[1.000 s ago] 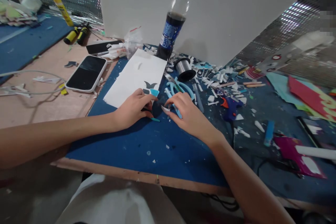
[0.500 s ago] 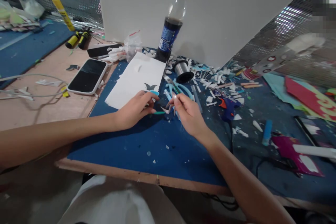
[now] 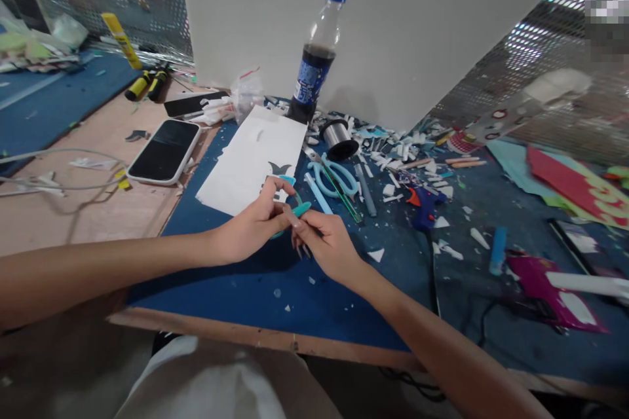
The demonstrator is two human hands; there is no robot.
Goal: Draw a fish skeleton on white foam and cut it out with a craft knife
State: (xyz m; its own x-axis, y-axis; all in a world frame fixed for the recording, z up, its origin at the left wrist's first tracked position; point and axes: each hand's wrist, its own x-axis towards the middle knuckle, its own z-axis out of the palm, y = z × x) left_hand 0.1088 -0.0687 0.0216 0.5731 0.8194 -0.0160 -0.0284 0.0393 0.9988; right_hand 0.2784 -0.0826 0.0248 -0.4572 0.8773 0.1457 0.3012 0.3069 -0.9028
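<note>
My left hand [image 3: 250, 226] is closed around a teal curved piece [image 3: 301, 209], and my right hand [image 3: 328, 242] pinches the same piece from the other side. Fingers cover much of it, so its full shape is hidden. Just beyond my left fingers, a dark grey tail-shaped cutout [image 3: 280, 169] lies on a white sheet [image 3: 246, 144]. To the right of my hands a white pointed scrap [image 3: 377, 255] rests on the blue mat [image 3: 216, 281]. Light-blue-handled scissors [image 3: 351, 173] and a green pencil-like stick [image 3: 348, 198] lie past my right hand.
A cola bottle [image 3: 314, 65] and a wire spool [image 3: 338, 139] stand at the back. On the left is a phone [image 3: 164, 150]. A blue glue gun [image 3: 426, 208] with its cord lies to the right, near several foam scraps [image 3: 393, 147].
My right hand has let go of the white scrap, which now lies on the mat to the right. My hands have come together at the teal piece, which is lifted and turned.
</note>
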